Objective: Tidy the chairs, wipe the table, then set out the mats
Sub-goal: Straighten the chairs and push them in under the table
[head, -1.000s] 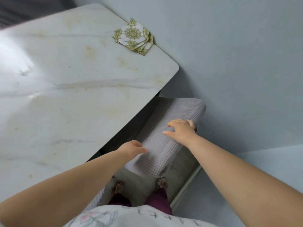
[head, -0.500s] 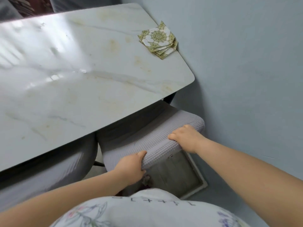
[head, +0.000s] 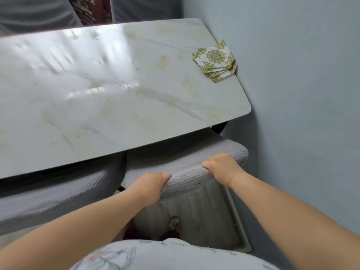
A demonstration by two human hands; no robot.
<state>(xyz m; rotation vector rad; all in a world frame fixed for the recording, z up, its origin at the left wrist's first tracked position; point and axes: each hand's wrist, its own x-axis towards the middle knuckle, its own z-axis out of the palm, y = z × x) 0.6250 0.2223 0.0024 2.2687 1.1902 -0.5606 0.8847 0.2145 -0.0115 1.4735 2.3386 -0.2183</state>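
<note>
A grey-covered chair stands tucked under the near right corner of the white marble table. My left hand grips the top of its backrest on the left, fingers curled over the edge. My right hand grips the same backrest top further right. A stack of green-and-white patterned mats lies near the table's right end, close to the wall. A second grey-covered chair sits under the table to the left.
A pale blue wall runs close along the right side of the table and chair. More grey chair backs show beyond the far edge. Wood-look floor lies below the chair.
The chair has gone from tilted out to upright and tucked under the table. Both hands moved from resting on its back to gripping the backrest top. My view rose and shifted left.
</note>
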